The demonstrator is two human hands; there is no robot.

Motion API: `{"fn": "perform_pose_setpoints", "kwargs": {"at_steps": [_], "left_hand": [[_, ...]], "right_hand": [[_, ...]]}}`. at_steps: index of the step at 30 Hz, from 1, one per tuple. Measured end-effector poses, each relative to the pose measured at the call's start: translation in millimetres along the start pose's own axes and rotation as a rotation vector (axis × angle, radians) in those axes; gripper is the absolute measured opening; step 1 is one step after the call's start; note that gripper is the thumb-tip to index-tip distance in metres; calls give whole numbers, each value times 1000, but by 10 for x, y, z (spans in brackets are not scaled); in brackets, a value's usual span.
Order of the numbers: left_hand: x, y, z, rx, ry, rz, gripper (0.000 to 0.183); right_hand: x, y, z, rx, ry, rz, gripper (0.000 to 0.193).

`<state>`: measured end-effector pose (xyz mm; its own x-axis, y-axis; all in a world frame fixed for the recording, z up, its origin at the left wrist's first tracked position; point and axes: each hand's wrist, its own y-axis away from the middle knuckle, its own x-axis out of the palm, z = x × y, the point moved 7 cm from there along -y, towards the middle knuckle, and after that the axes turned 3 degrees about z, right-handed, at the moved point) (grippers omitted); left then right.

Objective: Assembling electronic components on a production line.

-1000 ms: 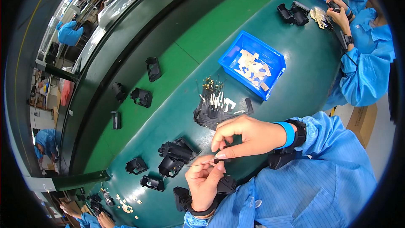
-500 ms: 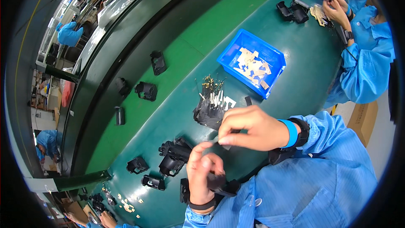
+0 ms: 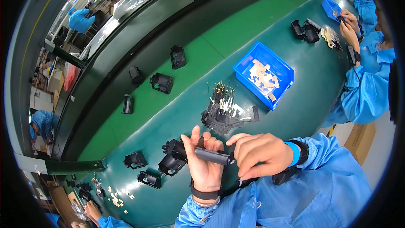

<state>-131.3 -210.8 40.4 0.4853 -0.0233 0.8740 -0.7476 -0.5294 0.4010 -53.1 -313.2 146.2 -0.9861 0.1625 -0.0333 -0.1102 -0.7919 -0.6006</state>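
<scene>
Together we hold a black cylindrical part (image 3: 212, 156) above the desk (image 3: 177, 114). Our left hand (image 3: 204, 164) cradles it in closed fingers, while our right hand (image 3: 261, 154) pinches its right end.

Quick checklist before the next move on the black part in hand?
1. Left hand holds the black part across the palm: ok.
2. Right hand pinches its right end: ok.
3. Part lifted off the green table: ok.
4. Pile of pins lies just beyond the hands: ok.
5. Blue bin holds pale pieces: ok.
6. Anything seated inside the part: cannot tell.
</scene>
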Motion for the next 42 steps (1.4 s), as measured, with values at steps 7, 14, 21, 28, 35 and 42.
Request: {"fn": "perform_pose_setpoints", "kwargs": {"at_steps": [7, 14, 21, 28, 35, 42], "left_hand": [[180, 89, 198, -90, -64, -43, 42], [238, 192, 303, -149, -117, -38, 49], [358, 279, 159, -64, -502, 279, 59], [224, 326, 29, -168, -1004, 471, 15], [229, 272, 44, -35, -231, 263, 33], [194, 286, 370, -148, -156, 272, 33]], "right_hand": [[-115, 61, -112, 89, -83, -225, 6], [-296, 143, -339, 190, -289, -690, 12], [-319, 249, -662, 529, -588, -747, 12], [-157, 214, -747, 645, -674, -394, 9], [-351, 315, -726, 415, -803, -793, 8], [-232, 130, -449, 367, -515, -580, 9]]}}
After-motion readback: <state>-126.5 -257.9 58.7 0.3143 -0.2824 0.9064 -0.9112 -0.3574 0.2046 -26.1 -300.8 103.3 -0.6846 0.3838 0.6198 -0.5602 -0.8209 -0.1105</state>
